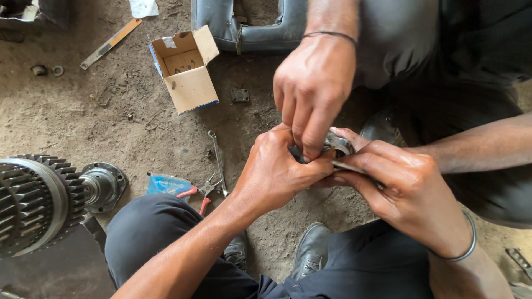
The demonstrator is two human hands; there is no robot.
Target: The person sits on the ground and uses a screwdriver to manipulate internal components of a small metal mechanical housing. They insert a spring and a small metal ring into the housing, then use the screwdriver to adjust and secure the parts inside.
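three hands (277, 171), one open cardboard box (185, 69), one wrench (218, 160), one pair of pliers (204, 191), one gear shaft (39, 202), two shoes (311, 249)

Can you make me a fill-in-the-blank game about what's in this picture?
1. The left hand and right hand together grip a small ____ part.
2. The cardboard box on the dirt lies ____.
3. The pliers beside the wrench have ____ handles.
4. A co-worker's hand reaches in from the ____ of the picture.

Missing words: metal; open; red; top
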